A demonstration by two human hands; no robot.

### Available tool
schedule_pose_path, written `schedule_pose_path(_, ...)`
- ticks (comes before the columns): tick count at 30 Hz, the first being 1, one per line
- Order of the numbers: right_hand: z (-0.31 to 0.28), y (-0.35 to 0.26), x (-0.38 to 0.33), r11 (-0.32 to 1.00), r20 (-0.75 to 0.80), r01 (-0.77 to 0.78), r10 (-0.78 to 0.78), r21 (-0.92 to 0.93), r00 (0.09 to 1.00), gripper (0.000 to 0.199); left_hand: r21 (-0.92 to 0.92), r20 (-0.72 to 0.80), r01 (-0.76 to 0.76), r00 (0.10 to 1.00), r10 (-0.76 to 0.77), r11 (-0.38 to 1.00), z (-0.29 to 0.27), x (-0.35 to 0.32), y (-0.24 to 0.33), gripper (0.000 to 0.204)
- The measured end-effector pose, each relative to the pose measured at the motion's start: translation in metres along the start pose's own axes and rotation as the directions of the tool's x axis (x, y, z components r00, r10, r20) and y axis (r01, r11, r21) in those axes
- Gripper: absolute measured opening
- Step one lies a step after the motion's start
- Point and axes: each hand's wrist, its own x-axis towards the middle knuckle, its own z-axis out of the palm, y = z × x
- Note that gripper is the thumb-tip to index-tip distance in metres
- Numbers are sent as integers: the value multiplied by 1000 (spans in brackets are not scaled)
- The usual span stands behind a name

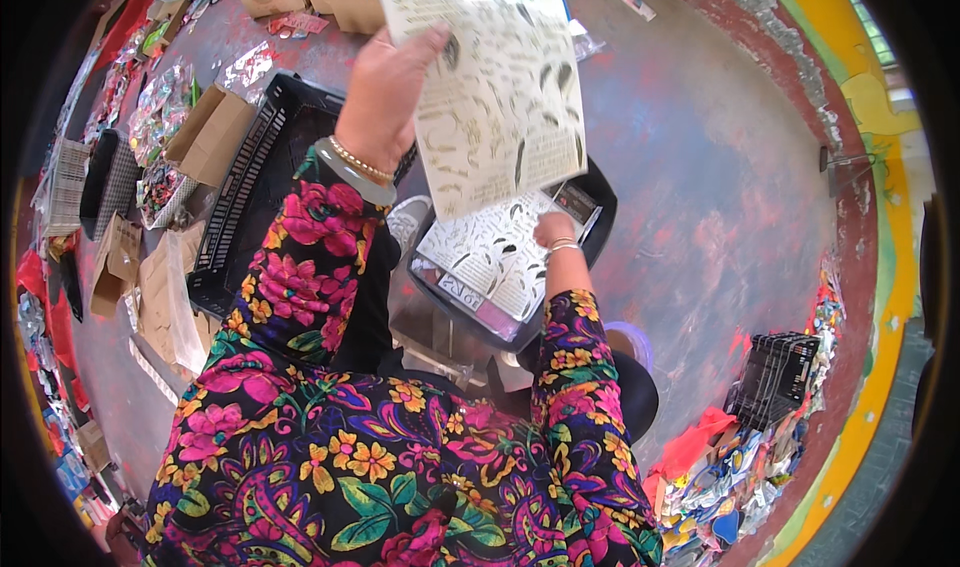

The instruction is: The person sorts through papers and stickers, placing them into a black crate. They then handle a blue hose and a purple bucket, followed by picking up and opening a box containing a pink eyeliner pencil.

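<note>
Black slatted plastic crate (238,202), left; open cardboard box (212,135), just beside; black lattice crate (772,375), lower right; red sheeting (696,443), nearby.

open passage over floor (720,197) at right, black crate (237,192) blocking left, lifted sheet (495,97) obstructing far side of black tub (606,209)

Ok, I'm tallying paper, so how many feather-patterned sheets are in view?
2 visible: one raised sheet in the left hand, one lower sheet in the black tub near the right hand; more may hide underneath.
</note>
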Motion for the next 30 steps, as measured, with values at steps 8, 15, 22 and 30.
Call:
schedule_pose_path(8, -207, -1, -150, -478, -322, 473, 366, 740, 873, 36, 53, 335, 334, 882, -332, 941, 23, -8, -26, 23)
schedule_pose_path(15, -192, -13, -195, -307, -582, 766, 509, 565, 634, 14, 134, 432, 425, 788, -438, 896, 33, -18, -36, 28)
schedule_pose_path(22, -191, -11, -203, -256, -620, 826, 560, 501, 550, 18, -119, 510, 584, 730, -456, 803, 35, -16, -37, 33)
schedule_pose_path(30, -192, -6, -198, -121, -571, 800, 638, 588, 516, 23, -32, 461, 511, 770, -441, 859, 32, -12, -45, 29)
